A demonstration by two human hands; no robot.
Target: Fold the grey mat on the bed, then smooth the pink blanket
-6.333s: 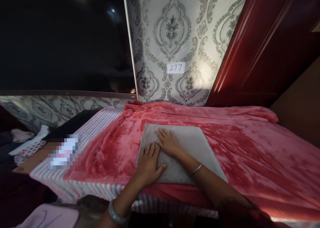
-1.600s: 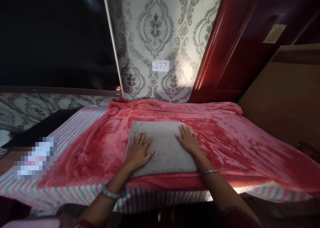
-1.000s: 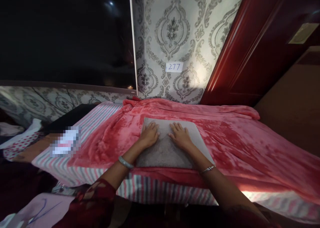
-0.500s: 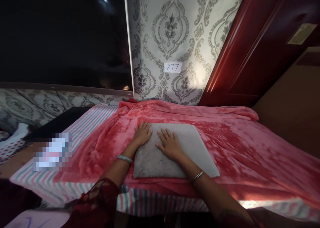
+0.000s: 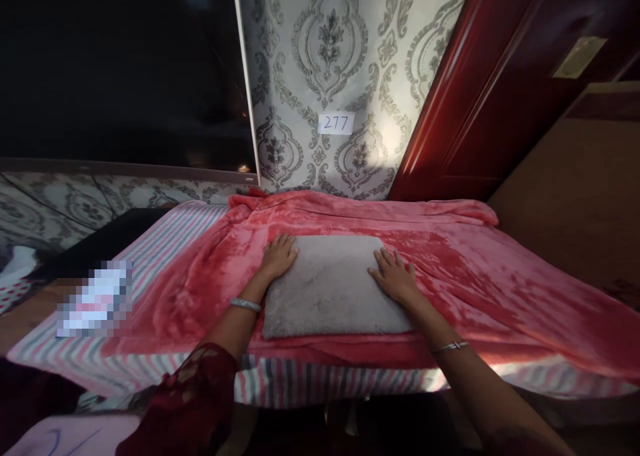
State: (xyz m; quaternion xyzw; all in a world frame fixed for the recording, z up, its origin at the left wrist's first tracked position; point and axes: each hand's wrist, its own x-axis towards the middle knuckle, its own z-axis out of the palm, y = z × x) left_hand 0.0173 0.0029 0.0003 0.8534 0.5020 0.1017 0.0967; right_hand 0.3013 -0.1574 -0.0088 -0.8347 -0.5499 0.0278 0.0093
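Observation:
A flat grey plush cushion (image 5: 333,286), roughly square, lies on a red-pink fleece blanket (image 5: 200,309). At its left edge rests my left hand (image 5: 279,257), palm down with the fingers stretched out toward the far corner. My right hand (image 5: 395,277) lies over the cushion's right edge, its fingers spread, the fingertips near the far right corner. Neither hand grips anything. Whether there is anything under the cushion is hidden.
Striped cloth (image 5: 165,243) shows under the blanket. A blurred-out item (image 5: 95,299) lies at the left. Behind stand a large dark screen (image 5: 120,76), a patterned wall with a "277" label (image 5: 336,123), and a dark red wooden panel (image 5: 480,89).
My right hand has slid from the middle of the cushion to its right edge. My left hand stays at the left edge. The whole view has shifted slightly.

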